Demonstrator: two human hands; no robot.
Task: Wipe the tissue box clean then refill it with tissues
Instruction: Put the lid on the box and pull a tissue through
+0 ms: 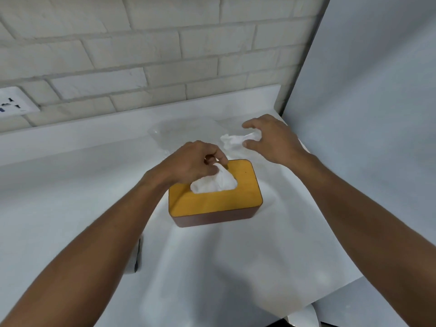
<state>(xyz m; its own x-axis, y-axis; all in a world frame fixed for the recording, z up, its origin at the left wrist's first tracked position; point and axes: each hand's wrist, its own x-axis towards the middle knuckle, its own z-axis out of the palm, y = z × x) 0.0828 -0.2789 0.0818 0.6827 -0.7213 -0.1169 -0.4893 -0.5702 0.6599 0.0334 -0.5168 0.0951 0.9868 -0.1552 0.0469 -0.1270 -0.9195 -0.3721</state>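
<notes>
Tissue (215, 182) rising from tissue box (212, 205) is pinched by left hand (188, 161); right hand (271, 140) clutches crumpled wad (233, 139).

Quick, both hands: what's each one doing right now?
Left hand: pinching the tissue sticking out of the tissue box.
Right hand: fingers curled round a crumpled tissue.

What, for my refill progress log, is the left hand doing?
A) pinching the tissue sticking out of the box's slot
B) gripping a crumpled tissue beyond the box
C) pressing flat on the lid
A: the left hand pinches the tissue rising from the tissue box slot; the right hand holds the crumpled tissue.
</notes>
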